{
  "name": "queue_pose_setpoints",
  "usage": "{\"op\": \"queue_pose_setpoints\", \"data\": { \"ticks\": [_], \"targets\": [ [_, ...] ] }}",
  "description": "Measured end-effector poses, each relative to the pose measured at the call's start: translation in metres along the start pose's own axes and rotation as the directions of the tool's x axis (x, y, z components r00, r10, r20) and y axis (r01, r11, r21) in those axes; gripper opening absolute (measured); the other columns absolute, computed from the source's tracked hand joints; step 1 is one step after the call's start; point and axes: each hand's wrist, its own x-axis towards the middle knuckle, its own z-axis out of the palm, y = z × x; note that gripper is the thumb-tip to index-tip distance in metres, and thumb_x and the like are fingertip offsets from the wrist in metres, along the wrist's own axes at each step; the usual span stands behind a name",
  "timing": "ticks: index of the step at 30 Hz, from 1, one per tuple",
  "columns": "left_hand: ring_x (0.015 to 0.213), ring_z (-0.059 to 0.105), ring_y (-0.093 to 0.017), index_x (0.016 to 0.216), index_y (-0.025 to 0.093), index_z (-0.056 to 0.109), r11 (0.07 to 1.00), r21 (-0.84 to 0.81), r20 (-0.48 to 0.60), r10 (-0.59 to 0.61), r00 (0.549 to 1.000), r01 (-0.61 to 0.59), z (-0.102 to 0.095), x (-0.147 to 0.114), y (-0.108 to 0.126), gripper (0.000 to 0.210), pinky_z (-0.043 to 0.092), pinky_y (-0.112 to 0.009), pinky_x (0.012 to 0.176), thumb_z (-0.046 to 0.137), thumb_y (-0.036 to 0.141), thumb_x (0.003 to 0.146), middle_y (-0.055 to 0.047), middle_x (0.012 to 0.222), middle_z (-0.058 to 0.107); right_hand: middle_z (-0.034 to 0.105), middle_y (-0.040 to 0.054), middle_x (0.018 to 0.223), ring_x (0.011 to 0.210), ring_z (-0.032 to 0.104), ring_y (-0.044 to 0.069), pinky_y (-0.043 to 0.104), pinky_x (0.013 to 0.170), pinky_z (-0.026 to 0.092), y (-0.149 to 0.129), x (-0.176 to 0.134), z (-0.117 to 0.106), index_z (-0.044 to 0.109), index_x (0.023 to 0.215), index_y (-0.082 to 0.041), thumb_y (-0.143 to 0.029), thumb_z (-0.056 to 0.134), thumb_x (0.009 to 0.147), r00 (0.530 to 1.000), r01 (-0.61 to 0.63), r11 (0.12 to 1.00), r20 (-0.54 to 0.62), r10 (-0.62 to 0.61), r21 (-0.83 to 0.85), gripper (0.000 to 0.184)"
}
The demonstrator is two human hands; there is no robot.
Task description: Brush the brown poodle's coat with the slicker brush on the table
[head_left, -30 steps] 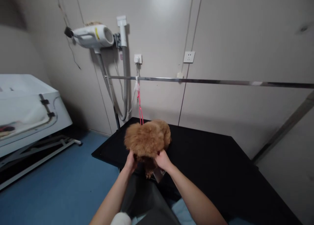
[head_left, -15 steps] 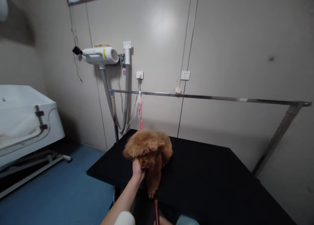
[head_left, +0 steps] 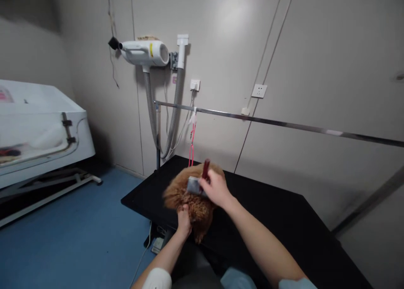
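Note:
A curly brown dog (head_left: 176,190) is on the black grooming table (head_left: 268,221), near its front left edge. My left hand (head_left: 184,221) is closed on the fur at the dog's head, and the fur covers part of my fingers. My right hand (head_left: 216,188) is wrapped round the dark red handle of a slicker brush (head_left: 193,185). The brush's flat grey head lies against the fur just above my left hand. The dog's face is hidden, while one front leg hangs down toward the table edge.
A metal bar (head_left: 227,112) spans above the table, with a pink grooming loop (head_left: 192,144) hanging from it. Behind, a white dryer (head_left: 145,52) with grey hoses is mounted on the wall. To the left stands a white tub (head_left: 75,131); a cable (head_left: 142,255) trails on the blue floor.
My right hand has come up from the bottom edge with the slicker brush and brought it onto the dog's fur. My left hand stays at the dog's head. The view has shifted left.

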Motion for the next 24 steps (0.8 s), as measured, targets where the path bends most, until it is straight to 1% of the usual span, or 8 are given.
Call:
{"op": "queue_pose_setpoints", "data": {
  "ticks": [2,6,10,14,15,19,22,24],
  "targets": [
    [0.112,0.059,-0.032,0.097,0.012,0.061,0.999,-0.01,-0.026,0.03,0.999,-0.03,-0.008,0.002,-0.001,0.061,0.05,-0.036,0.09,0.073,0.059,0.059,-0.018,0.108,0.068,0.062,0.0001,0.066,0.058,0.056,0.015,0.025,0.055,0.042,0.013,-0.005,0.007,0.058,0.076,-0.02,-0.028,0.061,0.074,0.996,-0.075,0.992,0.052,0.07,0.106,0.009],
    [0.105,0.063,-0.033,0.096,0.013,0.062,0.996,-0.017,-0.014,-0.085,0.996,0.085,-0.025,0.005,-0.002,0.056,0.054,-0.038,0.082,0.08,0.048,0.055,-0.016,0.1,0.07,0.065,0.0026,0.078,0.071,0.06,0.017,0.028,0.066,0.048,0.032,-0.004,0.012,0.058,0.086,-0.021,-0.031,0.058,0.077,0.947,-0.137,0.943,-0.24,0.214,0.303,0.014],
    [0.101,0.065,-0.033,0.092,0.012,0.066,0.982,0.029,0.119,-0.187,0.975,0.185,-0.043,0.013,0.004,0.041,0.054,-0.041,0.082,0.077,0.041,0.064,-0.015,0.09,0.073,0.063,0.0003,0.071,0.066,0.06,0.016,0.028,0.063,0.049,0.045,-0.003,0.025,0.058,0.08,-0.019,-0.032,0.062,0.072,0.981,-0.191,0.877,0.061,0.183,0.442,0.016],
    [0.103,0.065,-0.032,0.091,0.014,0.07,0.961,0.153,0.175,-0.256,0.951,0.23,-0.056,0.026,0.028,0.033,0.053,-0.043,0.086,0.078,0.032,0.065,-0.015,0.091,0.073,0.063,0.0003,0.072,0.068,0.06,0.016,0.027,0.065,0.049,0.059,0.0,0.038,0.055,0.081,-0.019,-0.036,0.06,0.073,0.91,-0.213,0.834,-0.207,0.359,0.51,0.019],
    [0.101,0.065,-0.033,0.089,0.014,0.071,0.947,0.206,0.186,-0.286,0.94,0.248,-0.055,0.03,0.037,0.031,0.053,-0.044,0.085,0.079,0.03,0.064,-0.015,0.09,0.073,0.063,0.0008,0.073,0.069,0.061,0.016,0.027,0.066,0.05,0.063,0.001,0.041,0.056,0.081,-0.02,-0.036,0.062,0.072,0.91,-0.21,0.82,-0.2,0.363,0.533,0.02],
    [0.086,0.068,-0.032,0.078,0.011,0.072,0.882,0.409,0.148,-0.318,0.937,0.234,-0.034,0.05,0.067,0.025,0.053,-0.043,0.084,0.082,0.023,0.057,-0.014,0.08,0.074,0.063,0.0022,0.068,0.062,0.061,0.018,0.029,0.06,0.05,0.081,0.01,0.052,0.054,0.078,-0.02,-0.044,0.063,0.07,0.925,-0.288,0.737,-0.021,0.379,0.612,0.027],
    [0.08,0.069,-0.026,0.081,0.011,0.072,0.91,0.374,0.126,-0.239,0.963,0.177,0.0,0.069,0.074,0.024,0.054,-0.038,0.081,0.078,0.021,0.06,-0.012,0.082,0.074,0.063,0.0023,0.074,0.069,0.061,0.018,0.03,0.066,0.049,0.097,0.017,0.053,0.05,0.082,-0.02,-0.049,0.053,0.076,0.843,-0.239,0.723,-0.231,0.485,0.648,0.029],
    [0.076,0.069,-0.025,0.081,0.012,0.071,0.942,0.304,0.126,-0.186,0.974,0.141,0.022,0.078,0.07,0.022,0.055,-0.037,0.076,0.074,0.015,0.06,-0.01,0.079,0.074,0.063,0.0022,0.075,0.071,0.062,0.018,0.03,0.068,0.049,0.105,0.016,0.05,0.05,0.083,-0.02,-0.048,0.057,0.073,0.817,-0.219,0.715,-0.276,0.506,0.664,0.031]
  ]
}}
